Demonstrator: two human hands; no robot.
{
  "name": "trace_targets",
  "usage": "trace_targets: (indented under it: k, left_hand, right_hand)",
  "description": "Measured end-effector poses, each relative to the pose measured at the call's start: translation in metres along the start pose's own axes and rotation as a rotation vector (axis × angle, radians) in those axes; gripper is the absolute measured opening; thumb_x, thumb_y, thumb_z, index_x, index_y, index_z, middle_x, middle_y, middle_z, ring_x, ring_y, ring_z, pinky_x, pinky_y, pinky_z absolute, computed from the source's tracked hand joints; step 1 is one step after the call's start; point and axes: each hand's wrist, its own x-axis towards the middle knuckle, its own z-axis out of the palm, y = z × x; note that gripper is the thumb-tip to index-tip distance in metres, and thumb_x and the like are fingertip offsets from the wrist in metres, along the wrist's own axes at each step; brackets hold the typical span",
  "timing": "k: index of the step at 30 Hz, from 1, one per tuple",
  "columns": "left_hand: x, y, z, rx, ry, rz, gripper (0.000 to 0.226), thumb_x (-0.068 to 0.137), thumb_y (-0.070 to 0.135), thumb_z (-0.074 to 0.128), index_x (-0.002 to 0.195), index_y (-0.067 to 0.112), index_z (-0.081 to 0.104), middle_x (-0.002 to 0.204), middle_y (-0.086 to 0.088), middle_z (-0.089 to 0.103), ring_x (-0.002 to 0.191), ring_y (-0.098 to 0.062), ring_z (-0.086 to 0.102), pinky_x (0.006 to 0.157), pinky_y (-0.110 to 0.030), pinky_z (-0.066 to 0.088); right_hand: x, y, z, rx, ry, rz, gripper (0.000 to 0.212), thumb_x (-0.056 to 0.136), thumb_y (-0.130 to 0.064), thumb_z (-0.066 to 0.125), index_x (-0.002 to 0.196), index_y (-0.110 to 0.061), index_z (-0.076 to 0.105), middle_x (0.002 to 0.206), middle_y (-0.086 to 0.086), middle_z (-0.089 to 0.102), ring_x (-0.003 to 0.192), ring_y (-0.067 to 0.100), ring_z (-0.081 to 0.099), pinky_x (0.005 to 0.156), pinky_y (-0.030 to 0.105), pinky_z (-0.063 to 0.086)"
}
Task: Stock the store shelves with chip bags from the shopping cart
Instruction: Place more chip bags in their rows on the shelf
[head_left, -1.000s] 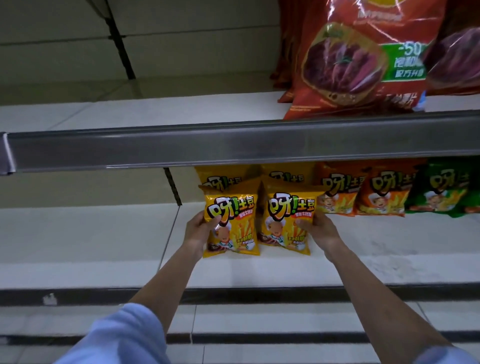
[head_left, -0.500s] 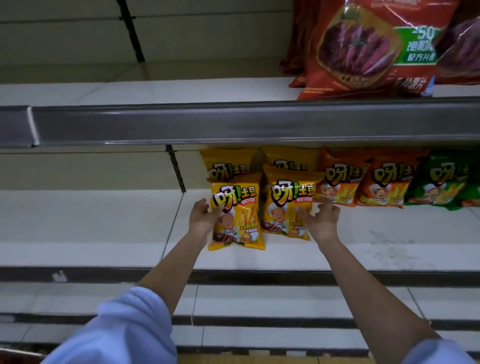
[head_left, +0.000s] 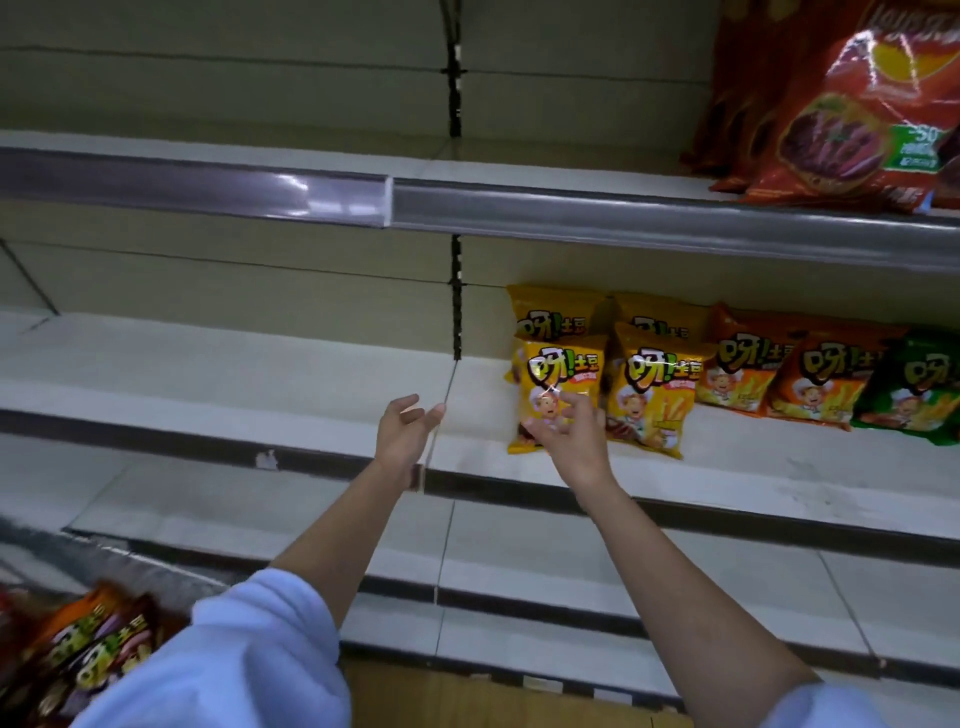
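Two yellow chip bags stand upright on the middle shelf (head_left: 311, 395): the left one (head_left: 563, 374) and the right one (head_left: 657, 389), each with another yellow bag behind it. My left hand (head_left: 405, 431) hovers in front of the shelf edge, left of the bags, fingers relaxed and holding nothing. In front of the left yellow bag's lower part my right hand (head_left: 571, 441) hangs empty with loosely curled fingers. More chip bags (head_left: 88, 649) lie at the bottom left, blurred, where the cart is.
Orange bags (head_left: 748, 371) and a green bag (head_left: 914, 395) stand to the right of the yellow ones. Large red bags (head_left: 852, 114) fill the upper shelf's right end. The shelf's left half is bare. Lower shelves run below.
Both hands let go of the two yellow bags and drew back from the shelf toward the left. The view swung left and down, bringing the bags at the bottom left into sight.
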Motion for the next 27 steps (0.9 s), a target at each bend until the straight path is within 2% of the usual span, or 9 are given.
trace_targets:
  k: [2,5,8,14,18,20,22,24,27]
  left_hand:
    - [-0.01,-0.005,-0.033,-0.018,0.013,-0.007,0.047,0.088,0.021,0.068,0.13,0.011,0.049,0.127,-0.013,0.055,0.111,-0.021,0.051,0.103,-0.037,0.039]
    - [-0.026,-0.019,-0.089,-0.039,0.071,-0.009,0.042,0.089,0.019,0.067,0.128,0.011,0.051,0.122,-0.012,0.057,0.109,-0.023,0.054,0.095,-0.032,0.043]
    - [-0.044,-0.035,-0.141,-0.086,0.148,-0.026,0.039,0.091,0.013,0.063,0.128,0.005,0.051,0.107,-0.008,0.059,0.097,-0.019,0.057,0.077,-0.024,0.045]
    - [-0.077,-0.082,-0.242,-0.167,0.38,-0.142,0.035,0.089,0.016,0.067,0.12,0.007,0.053,0.115,-0.015,0.058,0.109,-0.027,0.056,0.092,-0.034,0.043]
    - [-0.094,-0.116,-0.293,-0.213,0.536,-0.208,0.033,0.088,0.017,0.069,0.115,0.006,0.053,0.121,-0.02,0.06,0.111,-0.032,0.058,0.079,-0.031,0.045]
    - [-0.103,-0.133,-0.314,-0.231,0.592,-0.267,0.032,0.089,0.021,0.068,0.115,0.007,0.055,0.119,-0.012,0.059,0.112,-0.028,0.056,0.087,-0.035,0.045]
    - [-0.11,-0.151,-0.333,-0.261,0.665,-0.32,0.031,0.088,0.025,0.069,0.111,0.01,0.056,0.119,-0.008,0.057,0.11,-0.026,0.056,0.086,-0.037,0.044]
    - [-0.116,-0.169,-0.346,-0.287,0.743,-0.363,0.031,0.087,0.026,0.07,0.11,0.011,0.055,0.118,-0.009,0.058,0.106,-0.024,0.057,0.082,-0.034,0.043]
    - [-0.121,-0.199,-0.357,-0.294,0.784,-0.455,0.035,0.085,0.032,0.072,0.11,0.016,0.052,0.125,-0.013,0.057,0.11,-0.027,0.056,0.089,-0.037,0.046]
  right_hand:
    - [-0.017,-0.012,0.024,0.008,-0.03,-0.029,0.063,0.082,-0.026,0.075,0.135,-0.009,0.044,0.13,0.011,0.038,0.111,0.026,0.053,0.099,0.04,0.046]
    - [-0.046,-0.033,0.06,-0.013,-0.112,-0.056,0.059,0.085,-0.028,0.073,0.133,-0.009,0.045,0.125,0.007,0.04,0.101,0.02,0.052,0.092,0.036,0.047]
    - [-0.072,-0.047,0.1,-0.013,-0.221,-0.097,0.056,0.086,-0.028,0.071,0.132,-0.011,0.045,0.126,0.008,0.042,0.097,0.017,0.053,0.084,0.031,0.048]
    - [-0.116,-0.061,0.194,-0.055,-0.515,-0.116,0.056,0.087,-0.031,0.069,0.134,-0.013,0.044,0.125,0.004,0.044,0.099,0.015,0.054,0.077,0.022,0.041]
    - [-0.136,-0.056,0.251,-0.101,-0.681,-0.123,0.054,0.089,-0.031,0.068,0.134,-0.014,0.044,0.124,0.003,0.046,0.091,0.01,0.052,0.071,0.017,0.041]
    - [-0.145,-0.05,0.281,-0.127,-0.766,-0.131,0.052,0.088,-0.03,0.068,0.132,-0.014,0.045,0.123,0.004,0.047,0.087,0.008,0.052,0.068,0.015,0.041]
    - [-0.153,-0.04,0.311,-0.157,-0.856,-0.126,0.053,0.088,-0.029,0.07,0.131,-0.012,0.046,0.122,0.007,0.049,0.088,0.011,0.053,0.073,0.019,0.042]
    - [-0.159,-0.029,0.335,-0.197,-0.936,-0.12,0.053,0.087,-0.028,0.071,0.13,-0.01,0.046,0.121,0.009,0.051,0.091,0.013,0.053,0.076,0.022,0.043]
    - [-0.163,-0.012,0.364,-0.252,-1.052,-0.096,0.053,0.087,-0.026,0.07,0.13,-0.007,0.046,0.118,0.007,0.052,0.092,0.012,0.053,0.068,0.017,0.042]
